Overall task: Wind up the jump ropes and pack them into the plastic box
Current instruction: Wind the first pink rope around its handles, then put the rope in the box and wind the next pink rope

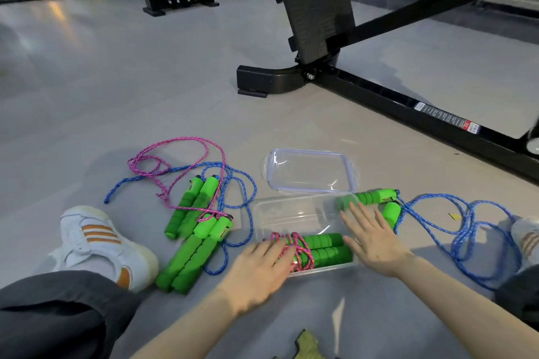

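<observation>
Left hand (262,265): flat, fingers straight, lying on the left end of the wound rope (300,251); somewhat blurred.
Right hand (370,239): flat, fingers spread and straight, gripping nothing, over the right end of the box (262,207); whether it touches the rim cannot be told.

Wound rope: two green ribbed foam handles side by side, bound at one end with pink speckled cord; lies inside the box along its near wall.
Box: clear plastic, rectangular, rounded corners, on the floor (116,81) between the two hands.
Lid (309,172): clear with a bluish seal rim, flat on the floor just behind the box.

Left pile (192,227): four green foam handles in two pairs, near the box's left side; loose pink cord (175,141) and blue cord (242,183) tangled over and around them.
Right rope (379,197): green handles touching the box's far right corner, partly hidden by the right hand; its blue cord (466,227) sprawls in loops to the right.

Shoe (99,242): white, orange stripes, left of the pile; a dark trouser leg (58,315) below it.
Second shoe (525,236): at the right edge, blurred.
Machine frame (379,90): black metal, behind the lid, with a tilted textured plate (315,6). Label (446,118): white and red, print unreadable.
Floor: smooth grey, glossy.
</observation>
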Tool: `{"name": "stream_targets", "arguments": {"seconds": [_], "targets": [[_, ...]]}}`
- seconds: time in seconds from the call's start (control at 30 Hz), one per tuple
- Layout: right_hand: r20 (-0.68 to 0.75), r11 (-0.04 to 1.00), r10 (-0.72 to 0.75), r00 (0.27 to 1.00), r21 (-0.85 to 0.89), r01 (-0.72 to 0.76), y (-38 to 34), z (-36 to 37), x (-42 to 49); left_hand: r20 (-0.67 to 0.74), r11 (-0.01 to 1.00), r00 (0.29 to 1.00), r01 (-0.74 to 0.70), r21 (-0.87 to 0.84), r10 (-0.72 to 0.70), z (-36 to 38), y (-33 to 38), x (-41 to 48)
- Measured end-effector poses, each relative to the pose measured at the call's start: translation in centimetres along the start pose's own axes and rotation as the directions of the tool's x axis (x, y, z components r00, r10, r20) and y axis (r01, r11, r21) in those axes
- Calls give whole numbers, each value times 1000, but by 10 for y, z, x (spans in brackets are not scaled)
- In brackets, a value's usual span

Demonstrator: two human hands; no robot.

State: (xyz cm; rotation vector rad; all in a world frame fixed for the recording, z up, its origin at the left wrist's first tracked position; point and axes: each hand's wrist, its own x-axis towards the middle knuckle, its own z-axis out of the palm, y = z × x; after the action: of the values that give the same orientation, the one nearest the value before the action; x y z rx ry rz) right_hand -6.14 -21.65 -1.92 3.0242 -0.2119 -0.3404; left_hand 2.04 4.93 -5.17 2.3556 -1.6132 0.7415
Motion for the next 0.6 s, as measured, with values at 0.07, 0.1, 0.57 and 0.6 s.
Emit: {"name": "stream_targets", "arguments": {"seconds": [0.07, 0.1, 0.57, 0.6], "targets": [[-160, 999, -23, 987, -39, 18, -20, -13, 7, 8, 984, 984, 179, 19, -179, -11, -21, -9], [-209, 998, -46, 977, -49, 36, -34, -19, 14, 26, 955, 955, 294, 23, -295, -14, -30, -15], [30, 807, -500, 866, -347, 478, -230, -51, 102, 473, 617, 488, 770, 162, -733, -1, -52, -76], [27, 805, -513, 858, -334, 491, -230, -51, 104, 463, 621, 498, 768, 157, -733, 1, -55, -77]]}}
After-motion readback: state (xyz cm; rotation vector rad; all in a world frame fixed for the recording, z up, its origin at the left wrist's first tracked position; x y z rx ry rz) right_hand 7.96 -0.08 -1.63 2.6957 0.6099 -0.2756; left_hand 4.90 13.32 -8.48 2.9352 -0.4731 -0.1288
